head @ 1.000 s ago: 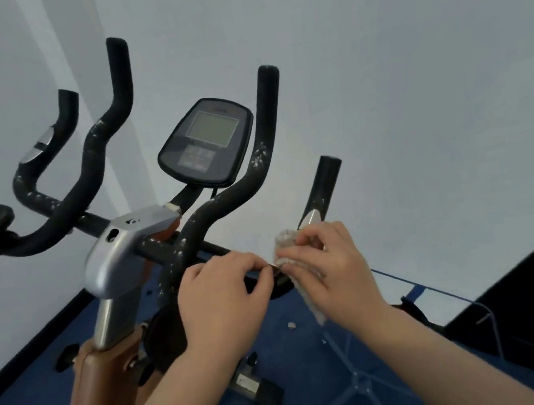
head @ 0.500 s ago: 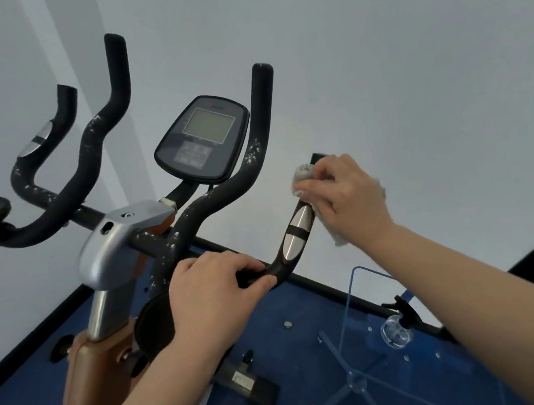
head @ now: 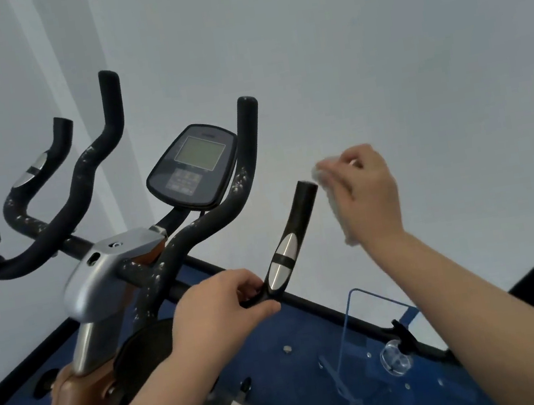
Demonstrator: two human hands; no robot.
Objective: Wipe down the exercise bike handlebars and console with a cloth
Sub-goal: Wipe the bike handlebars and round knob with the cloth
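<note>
Left hand [head: 220, 308] closed around handlebar bend [head: 256, 299]; right hand [head: 366, 192] clutching blurred cloth [head: 335, 202] just beside upright grip's [head: 303, 210] tip.

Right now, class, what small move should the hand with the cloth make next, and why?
Probably carry the cloth in the right hand left to the taller bar. That bar shows white specks; the short grip beside the cloth looks clean. The left hand steadies the grip's base.

Exercise bike [head: 99, 296] on blue floor [head: 297, 343]
</note>
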